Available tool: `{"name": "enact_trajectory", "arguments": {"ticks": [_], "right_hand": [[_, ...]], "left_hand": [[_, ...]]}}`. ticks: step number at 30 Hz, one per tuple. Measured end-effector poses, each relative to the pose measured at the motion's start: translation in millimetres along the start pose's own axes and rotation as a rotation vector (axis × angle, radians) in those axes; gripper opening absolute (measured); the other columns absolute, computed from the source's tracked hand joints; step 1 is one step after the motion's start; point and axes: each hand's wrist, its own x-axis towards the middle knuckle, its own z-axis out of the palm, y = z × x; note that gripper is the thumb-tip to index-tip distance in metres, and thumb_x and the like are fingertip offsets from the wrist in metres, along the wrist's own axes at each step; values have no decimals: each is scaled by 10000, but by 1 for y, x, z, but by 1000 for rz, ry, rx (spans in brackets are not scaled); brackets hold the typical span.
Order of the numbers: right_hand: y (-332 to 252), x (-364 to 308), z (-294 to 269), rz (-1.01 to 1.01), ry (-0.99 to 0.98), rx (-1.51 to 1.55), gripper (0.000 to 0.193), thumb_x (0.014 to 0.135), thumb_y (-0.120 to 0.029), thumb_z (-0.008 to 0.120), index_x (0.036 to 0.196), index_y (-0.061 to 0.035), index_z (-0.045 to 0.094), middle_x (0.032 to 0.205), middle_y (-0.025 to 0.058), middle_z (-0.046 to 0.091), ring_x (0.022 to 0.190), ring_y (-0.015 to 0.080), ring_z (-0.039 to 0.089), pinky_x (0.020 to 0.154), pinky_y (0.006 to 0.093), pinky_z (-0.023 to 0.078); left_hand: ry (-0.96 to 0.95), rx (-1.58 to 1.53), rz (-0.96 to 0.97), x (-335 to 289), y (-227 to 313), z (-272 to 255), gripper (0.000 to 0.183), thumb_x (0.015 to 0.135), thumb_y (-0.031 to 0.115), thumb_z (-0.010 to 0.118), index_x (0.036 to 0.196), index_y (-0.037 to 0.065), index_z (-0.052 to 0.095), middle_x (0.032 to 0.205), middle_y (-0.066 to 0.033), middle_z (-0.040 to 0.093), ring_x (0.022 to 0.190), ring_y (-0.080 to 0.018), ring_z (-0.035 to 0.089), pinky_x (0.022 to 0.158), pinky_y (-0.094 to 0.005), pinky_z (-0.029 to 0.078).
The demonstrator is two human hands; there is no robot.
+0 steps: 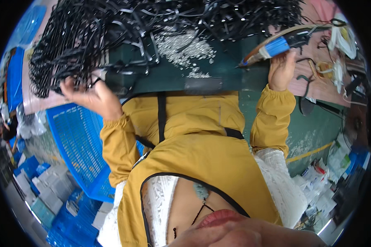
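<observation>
My left hand (92,98) is at the near edge of a big heap of thin black strips or cables (84,45). Its thumb stands away from the fingers, which are slightly blurred. Some black strands lie beside and behind the fingertips; I see none firmly gripped. At the right, my right hand (281,72) has its fingers around a pen-shaped tool with a blue sleeve (277,47), partly hidden behind it. The tool's dark tip points left over the dark green mat (231,76). A pile of small shiny silver pieces (185,49) lies on the mat between my hands.
A brown hose or cord (272,38) runs along the tool to the right. Black-handled scissors (306,105) and white items (344,41) lie at the table's right side. Below the table's left edge stands a blue plastic basket (80,144). White boxes (55,185) are stacked on the lower left.
</observation>
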Motion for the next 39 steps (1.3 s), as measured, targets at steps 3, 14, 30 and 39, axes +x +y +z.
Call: {"name": "enact_trajectory", "arguments": {"ticks": [3,14,30,39], "right_hand": [[-2,27,-13,-141,-194,-564,261,1032,-92,572,1246,41,641,1318,94,627,1139,181,612,984,380,509],[4,97,-8,-875,-600,-1281,269,814,-53,803,1070,-106,741,881,87,541,789,279,578,682,372,490],[1,163,19,-765,-127,-1027,199,955,-155,722,1098,-30,661,797,80,668,637,208,615,607,320,520],[-63,154,-54,-298,-100,-330,317,1024,-102,582,1325,-3,582,933,114,680,681,168,575,621,278,483]], "left_hand": [[-460,355,602,2,23,-5,537,854,65,566,1383,-21,586,1330,-214,623,1251,-357,580,1129,-462,397],[-584,377,428,-1,33,36,177,935,169,670,799,64,628,804,-96,558,754,-305,580,740,-427,449],[-783,371,494,79,99,101,422,980,416,644,890,3,624,860,-137,692,853,-314,702,715,-449,557],[-429,404,565,134,123,282,230,886,154,592,897,-15,749,930,-200,722,881,-381,721,756,-488,583]]}}
